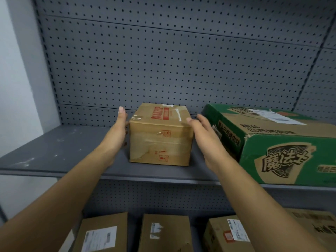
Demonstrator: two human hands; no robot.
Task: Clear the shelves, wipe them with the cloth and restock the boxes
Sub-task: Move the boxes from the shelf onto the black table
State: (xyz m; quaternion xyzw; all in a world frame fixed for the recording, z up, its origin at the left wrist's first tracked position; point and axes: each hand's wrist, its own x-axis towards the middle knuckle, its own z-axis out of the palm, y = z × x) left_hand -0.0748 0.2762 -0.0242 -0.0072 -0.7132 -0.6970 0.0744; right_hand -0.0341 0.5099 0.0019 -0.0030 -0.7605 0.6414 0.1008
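Observation:
A small brown cardboard box [161, 137] with red print stands on the grey metal shelf [63, 150], near its middle. My left hand [116, 135] lies flat against the box's left side, fingers straight. My right hand [207, 137] is at the box's right side with straight fingers, in the gap between it and a large green and brown carton [276, 142]; whether it touches the box I cannot tell. No cloth is in view.
The green carton fills the shelf's right part and juts over the front edge. White scuff marks dot the shelf's left part. The lower shelf holds several brown boxes with labels [101, 235], [165, 231], [229, 233]. Grey pegboard [163, 60] backs the shelves.

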